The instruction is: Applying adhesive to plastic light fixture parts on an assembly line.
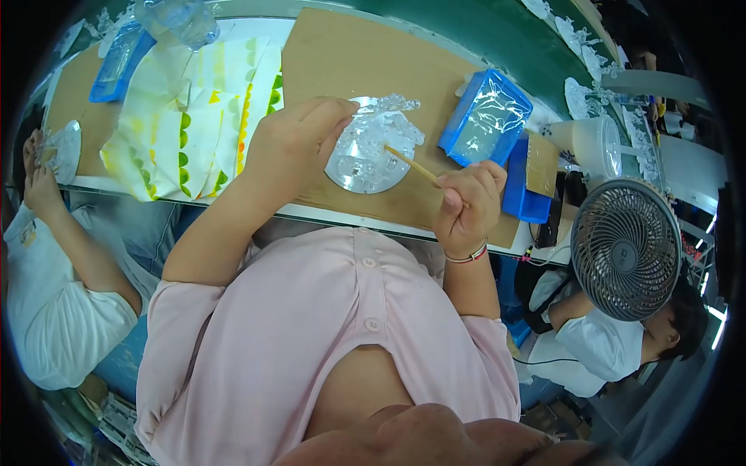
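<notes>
My right hand (pixel 471 199) is closed on a thin wooden stick (pixel 412 164). The stick's tip points at a shiny round disc (pixel 353 172) with clear figure-like pieces (pixel 386 128) on it. My left hand (pixel 307 136) is at the disc's upper left, its fingertips pinched together next to a clear bumpy piece (pixel 398 102) along the top edge. Its grip seems to be on that piece, though the fingers partly hide the contact. Whether the stick's tip touches a clear piece, I cannot tell.
Brown cardboard (pixel 350 46) covers the table. A blue tray (pixel 488 116) with clear film, another blue bin (pixel 522 186), a translucent tub (pixel 587 146) and a fan (pixel 626 248) stand right. Patterned cloth (pixel 210 116) lies left. Co-workers sit on both sides; clear ornaments (pixel 579 46) line the green belt.
</notes>
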The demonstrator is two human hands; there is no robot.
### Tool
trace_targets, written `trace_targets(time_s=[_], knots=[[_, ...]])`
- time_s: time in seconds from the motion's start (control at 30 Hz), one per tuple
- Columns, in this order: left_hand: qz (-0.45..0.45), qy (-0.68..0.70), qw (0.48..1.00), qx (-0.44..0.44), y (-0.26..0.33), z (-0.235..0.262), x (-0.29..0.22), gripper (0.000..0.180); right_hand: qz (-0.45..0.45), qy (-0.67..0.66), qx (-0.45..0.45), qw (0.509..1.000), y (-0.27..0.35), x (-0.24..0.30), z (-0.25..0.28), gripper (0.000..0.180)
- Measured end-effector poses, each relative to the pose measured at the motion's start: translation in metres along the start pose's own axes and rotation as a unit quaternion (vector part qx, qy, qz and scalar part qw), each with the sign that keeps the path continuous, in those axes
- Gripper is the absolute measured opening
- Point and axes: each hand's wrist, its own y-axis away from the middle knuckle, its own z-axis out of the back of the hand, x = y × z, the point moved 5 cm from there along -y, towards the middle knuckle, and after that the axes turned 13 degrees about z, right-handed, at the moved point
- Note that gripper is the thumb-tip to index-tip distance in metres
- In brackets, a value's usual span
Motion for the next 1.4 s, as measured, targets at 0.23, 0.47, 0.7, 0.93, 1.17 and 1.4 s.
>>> trace_targets(time_s=[0.23,0.47,0.7,0.93,1.17,1.4], knots=[[-0.011,-0.002,1.000,-0.017,0.003,-0.002,0.002,0.014,-0.014,-0.007,-0.031,0.999,0.005,-0.006,0.002,0.023],[-0.005,-0.005,0.999,-0.031,0.003,0.001,-0.002,0.013,-0.072,-0.058,-0.018,0.996,-0.009,-0.023,0.001,0.016],[-0.008,0.004,0.999,-0.038,0.003,0.002,0.000,0.013,-0.153,-0.055,0.004,0.987,-0.012,-0.030,-0.003,0.012],[-0.012,-0.008,1.000,-0.027,0.001,0.000,-0.003,0.013,-0.213,-0.063,0.020,0.975,0.005,-0.049,0.001,0.019],[-0.015,-0.006,0.999,-0.036,0.002,-0.001,-0.001,0.014,-0.227,-0.110,-0.011,0.968,0.013,-0.054,0.002,0.022],[-0.017,-0.008,1.000,-0.025,0.001,-0.002,-0.003,0.013,-0.217,-0.097,0.025,0.971,0.005,-0.057,0.005,0.020]])
